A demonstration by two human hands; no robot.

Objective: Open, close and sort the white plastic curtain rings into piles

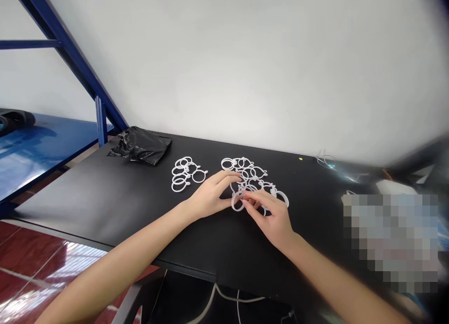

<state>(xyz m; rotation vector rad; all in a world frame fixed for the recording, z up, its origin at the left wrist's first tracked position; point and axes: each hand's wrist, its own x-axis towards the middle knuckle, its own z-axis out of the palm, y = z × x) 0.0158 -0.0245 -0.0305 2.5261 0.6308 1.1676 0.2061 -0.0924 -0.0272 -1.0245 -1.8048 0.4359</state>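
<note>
Your right hand (275,216) fingertip-pinches white round plastic ring (233,204), near side of white plastic ring heap (260,183); small grip likely suits thin rim. Your left hand (213,194) curves at its left; cannot tell whether grasping. Smaller white ring cluster (186,168) left, apart.

A: Site type?
B: Indoor workspace; office or workshop, can't tell which. Broad matte-black tabletop (122,198) against plain white wall (263,71), slanted dark-blue metal-looking frame (72,57) alongside.
A: Floor?
B: Glossy red tiles (31,254). Thin pale cables (239,300) below tabletop.
</note>
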